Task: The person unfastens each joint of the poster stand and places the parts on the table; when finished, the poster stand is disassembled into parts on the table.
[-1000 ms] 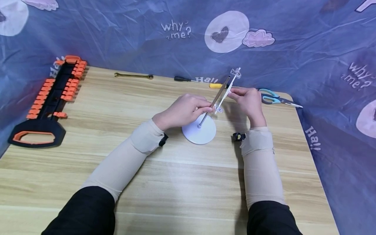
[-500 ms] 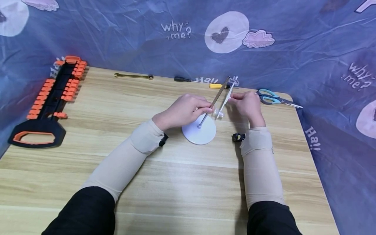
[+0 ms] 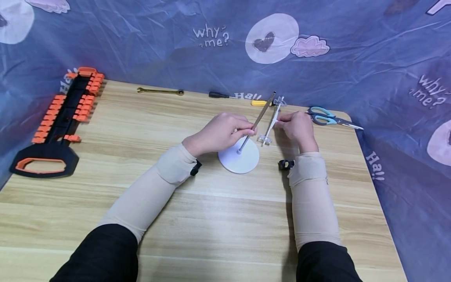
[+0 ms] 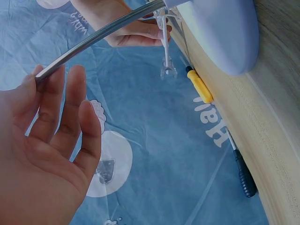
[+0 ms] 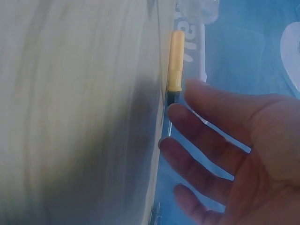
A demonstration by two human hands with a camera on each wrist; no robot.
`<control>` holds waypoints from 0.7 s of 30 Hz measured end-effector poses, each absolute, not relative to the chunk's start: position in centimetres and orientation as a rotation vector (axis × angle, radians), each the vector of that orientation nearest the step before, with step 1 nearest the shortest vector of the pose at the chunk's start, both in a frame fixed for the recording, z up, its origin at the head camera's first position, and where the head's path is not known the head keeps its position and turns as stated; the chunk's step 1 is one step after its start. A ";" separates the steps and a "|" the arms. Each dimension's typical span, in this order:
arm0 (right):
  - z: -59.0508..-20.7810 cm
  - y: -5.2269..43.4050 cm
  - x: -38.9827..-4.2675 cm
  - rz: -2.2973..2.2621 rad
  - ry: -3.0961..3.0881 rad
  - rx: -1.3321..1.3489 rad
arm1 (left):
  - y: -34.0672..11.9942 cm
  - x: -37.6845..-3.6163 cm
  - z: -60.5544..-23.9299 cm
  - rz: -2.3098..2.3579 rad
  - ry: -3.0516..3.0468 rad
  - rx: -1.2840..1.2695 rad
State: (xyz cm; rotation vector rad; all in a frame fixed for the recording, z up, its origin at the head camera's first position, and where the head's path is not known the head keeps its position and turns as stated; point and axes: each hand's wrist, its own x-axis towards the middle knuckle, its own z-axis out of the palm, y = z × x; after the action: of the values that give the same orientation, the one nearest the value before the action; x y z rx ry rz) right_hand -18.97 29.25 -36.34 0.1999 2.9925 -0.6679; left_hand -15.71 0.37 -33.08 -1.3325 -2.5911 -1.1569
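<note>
1. My left hand (image 3: 218,132) pinches the metal rod (image 3: 258,117) between thumb and fingertips partway up; the rod leans away from me, rising out of the round white base (image 3: 239,157) that sits flat on the bench (image 3: 148,164).
2. My right hand (image 3: 297,127) pinches the clear plastic arm (image 3: 271,122) just right of the rod. The arm stands nearly upright, its lower clip close above the far edge of the base.
3. The head view cannot settle whether the clear arm touches the rod; they run side by side, very near.
4. The left wrist view shows what the head view hides: my left fingers (image 4: 70,112) are fairly straight and side by side, with the rod lying across the fingertips.
5. The right wrist view is blurred. It shows my right fingers (image 5: 211,136) spread loosely; the pinching thumb and the clear arm are out of its sight.
6. Both wrist views catch the yellow-handled screwdriver (image 3: 260,103) at the bench's far edge.
7. Only the head view shows the scissors (image 3: 327,116) to the right, the black-handled screwdriver (image 3: 220,94), the wrench (image 3: 160,91) and the orange-and-black tool rack (image 3: 60,121) at far left.
</note>
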 end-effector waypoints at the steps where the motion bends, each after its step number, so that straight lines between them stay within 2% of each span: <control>1: -36.3 29.3 -19.0 -0.666 2.989 0.200 | 0.4 -15.7 -33.1 -1.155 -2.592 -1.332; 21: -36.3 29.0 -19.0 -0.567 2.980 0.147 | 0.4 -15.6 -33.0 -1.160 -2.605 -1.321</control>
State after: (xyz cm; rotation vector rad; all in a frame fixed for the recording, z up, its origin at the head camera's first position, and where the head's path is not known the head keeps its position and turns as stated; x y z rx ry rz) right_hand -18.95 29.03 -36.29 0.1475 2.9800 -0.5671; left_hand -15.64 0.40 -33.00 -1.3214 -2.6050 -1.1597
